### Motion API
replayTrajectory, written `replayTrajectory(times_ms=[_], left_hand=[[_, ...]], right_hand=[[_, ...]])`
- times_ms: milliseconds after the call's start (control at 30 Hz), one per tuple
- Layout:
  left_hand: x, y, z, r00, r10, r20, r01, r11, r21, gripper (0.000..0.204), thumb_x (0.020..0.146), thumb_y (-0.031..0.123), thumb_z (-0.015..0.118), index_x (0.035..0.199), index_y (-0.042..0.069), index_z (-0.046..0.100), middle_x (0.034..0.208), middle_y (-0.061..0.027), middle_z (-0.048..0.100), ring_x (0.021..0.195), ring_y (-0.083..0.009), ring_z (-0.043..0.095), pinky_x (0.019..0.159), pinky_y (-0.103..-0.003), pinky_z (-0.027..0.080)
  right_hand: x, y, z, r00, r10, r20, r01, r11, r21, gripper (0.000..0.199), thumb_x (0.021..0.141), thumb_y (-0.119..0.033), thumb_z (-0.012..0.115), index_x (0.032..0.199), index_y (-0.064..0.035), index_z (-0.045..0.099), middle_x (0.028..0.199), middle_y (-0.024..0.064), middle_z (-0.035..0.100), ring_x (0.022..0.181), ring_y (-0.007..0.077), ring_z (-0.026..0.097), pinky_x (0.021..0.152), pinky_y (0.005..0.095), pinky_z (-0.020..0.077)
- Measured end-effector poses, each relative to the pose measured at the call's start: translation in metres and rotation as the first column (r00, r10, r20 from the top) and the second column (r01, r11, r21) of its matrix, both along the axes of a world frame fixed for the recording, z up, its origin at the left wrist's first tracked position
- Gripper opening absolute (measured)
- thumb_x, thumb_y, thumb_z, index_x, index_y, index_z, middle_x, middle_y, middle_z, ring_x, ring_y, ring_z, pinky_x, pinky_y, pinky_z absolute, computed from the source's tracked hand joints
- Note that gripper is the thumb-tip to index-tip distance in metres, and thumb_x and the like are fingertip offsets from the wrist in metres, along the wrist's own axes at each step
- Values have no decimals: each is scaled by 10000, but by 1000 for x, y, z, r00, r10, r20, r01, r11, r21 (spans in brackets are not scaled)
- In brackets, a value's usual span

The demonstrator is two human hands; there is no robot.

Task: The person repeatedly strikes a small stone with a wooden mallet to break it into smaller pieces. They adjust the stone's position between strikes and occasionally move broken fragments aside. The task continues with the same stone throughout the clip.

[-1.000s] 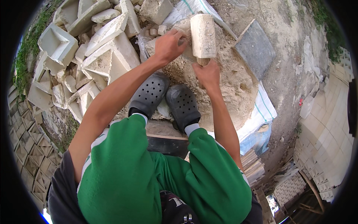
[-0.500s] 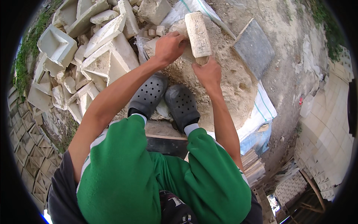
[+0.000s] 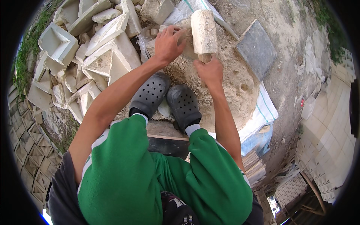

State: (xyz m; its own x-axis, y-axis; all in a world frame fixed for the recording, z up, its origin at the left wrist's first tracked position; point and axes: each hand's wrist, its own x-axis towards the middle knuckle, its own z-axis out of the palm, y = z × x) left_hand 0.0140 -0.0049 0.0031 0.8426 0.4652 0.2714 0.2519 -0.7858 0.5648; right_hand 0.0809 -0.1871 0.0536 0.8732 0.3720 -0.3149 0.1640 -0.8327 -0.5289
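My right hand [image 3: 210,71] is wrapped round the short handle of a dust-coated wooden mallet [image 3: 204,32], whose blocky head points away from me. Below it spreads a mound of crushed pale rubble [image 3: 228,78] on a white woven sheet [image 3: 266,103]. To the left of the mallet, my left hand [image 3: 170,44] hovers over or rests on the rubble with its fingers bent and apart. Its fingertips are beside small pale chunks [image 3: 154,32]; whether they touch one is hidden.
A heap of broken white plaster-like pieces [image 3: 108,58] lies at the left. One flat grey slab [image 3: 257,48] leans at the mound's right edge. My grey clogs [image 3: 183,105] stand at the near side. Patterned blocks [image 3: 33,161] and pale tiles [image 3: 326,123] line both sides.
My left hand has shifted slightly up and away from the mallet, its fingers spreading. The mallet head has tipped and moved a little to the right, still in my right hand.
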Motion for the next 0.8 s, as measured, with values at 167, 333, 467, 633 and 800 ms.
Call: replayTrajectory(times_ms=[167,333,467,633,800], left_hand=[[-2,-4,-3,998,-46,-40,45,999,-13,269,871,273,765,1122,181,793,1051,-20,687,997,-247,628,894,-402,474],[8,-13,-6,996,-88,15,89,996,-27,178,859,246,780,1019,182,823,950,26,701,955,-216,629,847,-383,472],[18,-13,-4,994,-108,4,108,993,-36,160,858,232,781,1001,174,821,960,19,716,936,-218,645,825,-386,484],[12,-7,-4,1000,9,22,-6,991,-137,171,877,205,759,1034,153,803,992,-17,725,954,-252,663,846,-393,512],[2,1,-2,999,39,-6,-40,991,-131,223,892,229,745,1097,149,784,1011,-45,719,968,-278,664,870,-399,516]], right_hand=[[1,1,37,980,-144,-138,158,983,95,491,775,-340,750,1043,68,693,894,247,746,880,403,740,819,448,566],[0,2,60,938,-232,-257,256,965,63,482,774,-326,742,1029,79,682,835,218,741,820,359,744,786,428,561],[-3,2,53,922,-248,-297,279,958,67,480,777,-326,741,1011,88,679,760,208,725,741,369,734,741,435,563],[-6,-6,31,997,-60,-47,65,989,132,469,800,-318,774,999,96,682,762,193,727,631,302,724,640,401,569],[-13,-9,-17,981,60,184,-64,998,14,513,800,-329,786,1021,119,670,748,195,727,614,240,736,626,373,579]])
